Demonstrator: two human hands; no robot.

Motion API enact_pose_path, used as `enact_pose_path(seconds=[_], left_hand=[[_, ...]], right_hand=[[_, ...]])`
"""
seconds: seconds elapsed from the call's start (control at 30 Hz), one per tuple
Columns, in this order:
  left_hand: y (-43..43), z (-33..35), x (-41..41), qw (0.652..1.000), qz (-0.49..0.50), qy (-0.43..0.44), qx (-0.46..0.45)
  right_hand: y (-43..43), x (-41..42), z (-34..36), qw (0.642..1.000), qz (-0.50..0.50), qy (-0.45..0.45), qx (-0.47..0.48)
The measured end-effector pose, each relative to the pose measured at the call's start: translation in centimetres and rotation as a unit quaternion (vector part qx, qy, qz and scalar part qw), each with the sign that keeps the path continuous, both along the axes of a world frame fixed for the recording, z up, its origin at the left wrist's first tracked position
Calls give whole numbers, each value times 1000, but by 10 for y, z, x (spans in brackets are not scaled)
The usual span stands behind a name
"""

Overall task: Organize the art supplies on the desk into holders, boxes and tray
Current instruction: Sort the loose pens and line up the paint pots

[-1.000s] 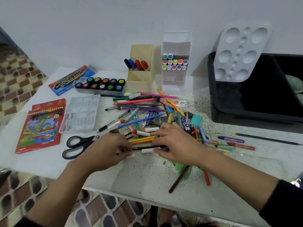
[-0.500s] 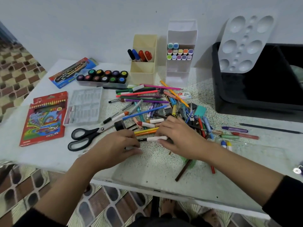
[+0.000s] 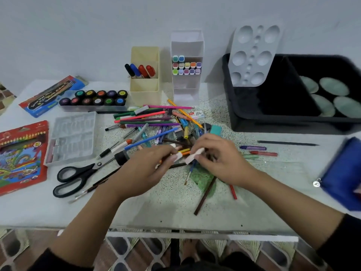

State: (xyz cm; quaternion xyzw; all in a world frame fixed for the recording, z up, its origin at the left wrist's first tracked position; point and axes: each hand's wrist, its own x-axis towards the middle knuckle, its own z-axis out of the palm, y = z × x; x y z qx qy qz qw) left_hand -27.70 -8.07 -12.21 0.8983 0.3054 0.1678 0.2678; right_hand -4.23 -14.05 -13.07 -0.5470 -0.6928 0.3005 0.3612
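Both hands have lifted off the table (image 3: 136,212) since half a second ago and now meet above the near edge of the pile of pens and pencils (image 3: 156,124). The right hand (image 3: 220,159) has its fingers (image 3: 197,151) closed around a short pale stick (image 3: 192,156), tilted with its far end higher; earlier that hand lay flat on the pile over a white-capped pen. The left hand (image 3: 144,171), which was resting by the scissors (image 3: 78,173), has come up and toward the middle, and its fingertips (image 3: 173,157) pinch a small white piece (image 3: 178,155) just beside the stick's lower end. Whether the 2 pieces touch is unclear.

The pile itself sits in the middle of the table, in front of the beige holder (image 3: 144,85) with 4 markers and the white holder (image 3: 186,75) with its rows of coloured caps. The paint pots (image 3: 95,98), the clear plastic box (image 3: 72,137) and the red pencil pack (image 3: 21,157) lie where they were on the left. At the right, the black tray (image 3: 273,122) carries the leaning white palette (image 3: 252,55), and a blue pouch (image 3: 343,173) now shows at the right edge.
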Motion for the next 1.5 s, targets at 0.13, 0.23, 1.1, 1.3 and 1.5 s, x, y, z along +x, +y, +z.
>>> enact_pose_path(seconds=[0.13,0.23,1.1,1.3,1.5], left_hand=[[-8,6,49,997,-3,-61,-52],[-18,6,82,993,-7,-94,-75],[-61,-25,204,986,62,-87,-127],[-64,-35,191,997,27,-48,-48],[-65,-32,187,999,-20,10,-46]], right_hand=[[-21,34,12,992,-78,94,13],[-37,61,17,985,-128,119,1],[-88,150,-21,988,-123,-37,-80],[-83,154,-27,991,-99,-18,-84],[-81,150,-37,989,-135,30,-54]])
